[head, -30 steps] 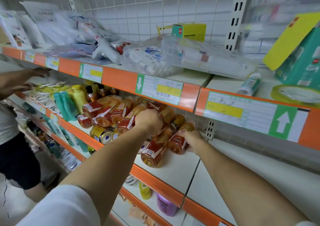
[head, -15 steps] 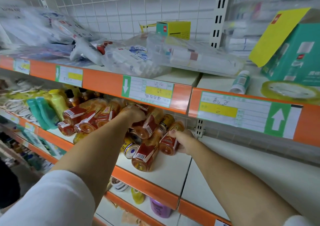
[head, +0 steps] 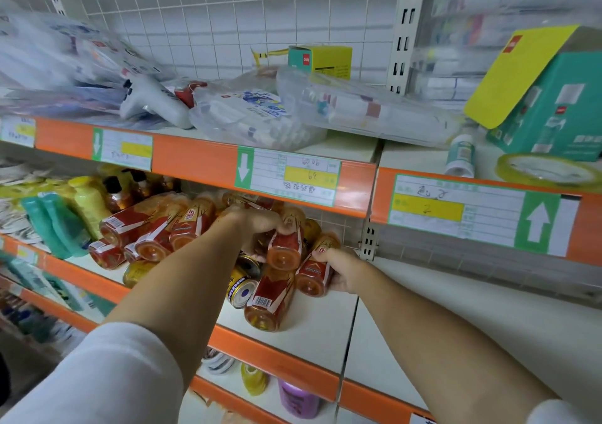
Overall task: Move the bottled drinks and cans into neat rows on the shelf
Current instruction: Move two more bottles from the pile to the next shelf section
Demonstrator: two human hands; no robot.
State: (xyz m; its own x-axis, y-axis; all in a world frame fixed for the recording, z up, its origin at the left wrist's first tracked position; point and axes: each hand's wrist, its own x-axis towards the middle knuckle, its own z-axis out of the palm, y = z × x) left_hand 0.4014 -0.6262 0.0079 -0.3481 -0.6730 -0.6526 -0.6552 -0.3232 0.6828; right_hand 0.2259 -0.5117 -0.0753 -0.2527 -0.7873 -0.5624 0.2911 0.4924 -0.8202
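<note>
Head view is showing bottles [head: 153,228] lying heaped on the shelf [head: 312,329], with cans [head: 241,290] wedged underneath. Left hand [head: 257,225] is clenching its fingers [head: 286,228] over one bottle [head: 286,244] atop the pile; right hand [head: 342,270] is grasping another bottle [head: 317,272] at the pile's right. Pulling either free is likely loosening neighbours, which could roll off the near edge.

Bright, even light; blurred, warped edges.

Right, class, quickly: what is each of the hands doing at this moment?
Left hand: closed over a lying orange drink bottle.
Right hand: closed around the rightmost lying bottle.
</note>
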